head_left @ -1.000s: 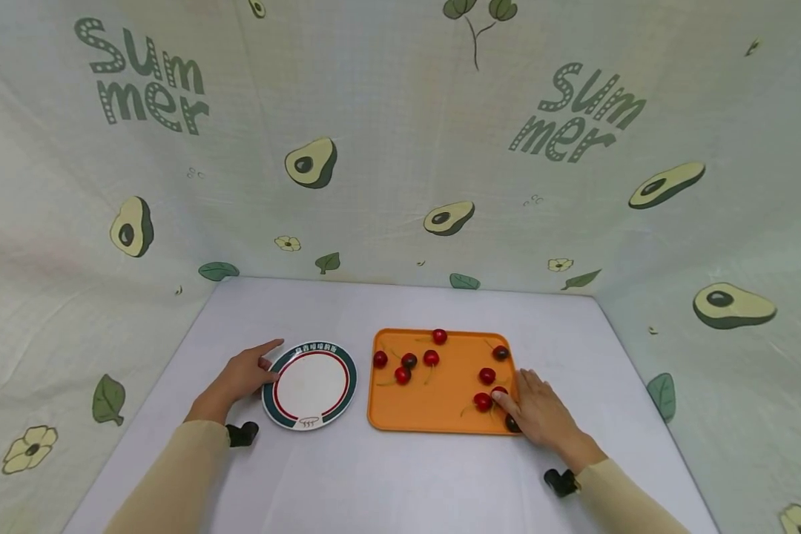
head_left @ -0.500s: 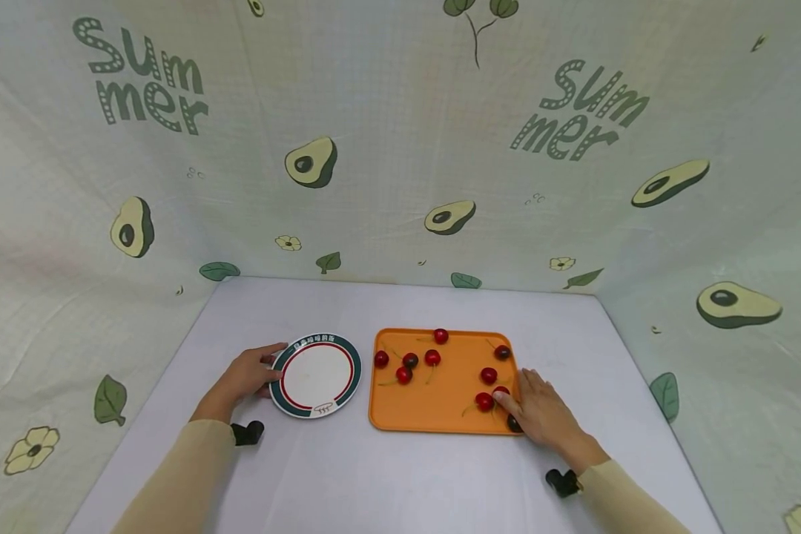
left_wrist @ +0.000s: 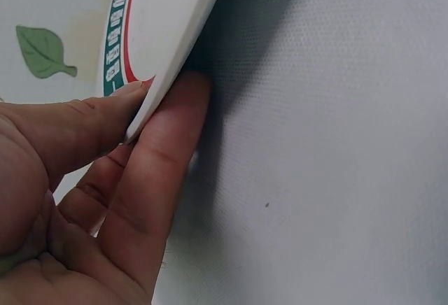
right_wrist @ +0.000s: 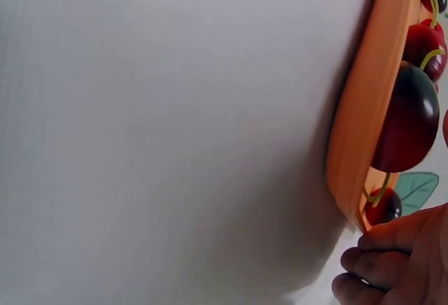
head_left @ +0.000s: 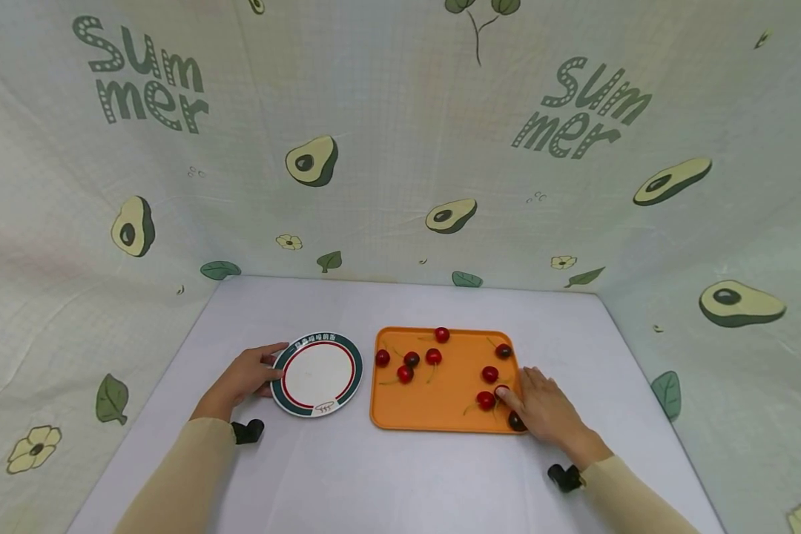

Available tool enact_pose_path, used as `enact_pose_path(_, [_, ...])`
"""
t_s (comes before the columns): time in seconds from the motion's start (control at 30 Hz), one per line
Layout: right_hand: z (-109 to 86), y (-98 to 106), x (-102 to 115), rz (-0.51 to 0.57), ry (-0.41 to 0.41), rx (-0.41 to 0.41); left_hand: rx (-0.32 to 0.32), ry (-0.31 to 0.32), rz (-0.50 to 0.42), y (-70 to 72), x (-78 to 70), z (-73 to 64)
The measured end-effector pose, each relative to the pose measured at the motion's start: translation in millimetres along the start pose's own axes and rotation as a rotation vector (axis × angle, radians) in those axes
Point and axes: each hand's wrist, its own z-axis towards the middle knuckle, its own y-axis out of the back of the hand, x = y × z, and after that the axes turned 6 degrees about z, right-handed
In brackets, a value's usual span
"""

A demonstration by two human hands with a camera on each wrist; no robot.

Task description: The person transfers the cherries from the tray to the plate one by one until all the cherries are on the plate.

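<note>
The plate (head_left: 317,374) is left of the tray (head_left: 427,409); cherries (head_left: 433,357) lie in the tray; a cloth (head_left: 387,111) hangs behind the table (head_left: 407,482).

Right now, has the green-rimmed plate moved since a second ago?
Yes: the plate shifted up the head view, toward the table's back edge, slightly right.

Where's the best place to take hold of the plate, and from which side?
Probably the left rim of the plate, coming from the left: its edge is thin and stands clear of the table, leaving room underneath. The left grip pinches it there.
</note>
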Motion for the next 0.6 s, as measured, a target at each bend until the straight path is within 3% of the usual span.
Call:
enact_pose_path(0.2, [11.7,8,9,-0.024,0.027,-0.161,0.014,0.0,-0.03,-2.1,6.5,5.3])
enact_pose_path(0.43, [38.8,1,54,-0.055,0.086,-0.326,0.028,0.006,-0.037,-1.1,3.7,3.2])
enact_pose_path(0.6, [55.4,-21,92,-0.131,0.135,-0.275,0.026,0.017,-0.033,-1.4,1.3,3.6])
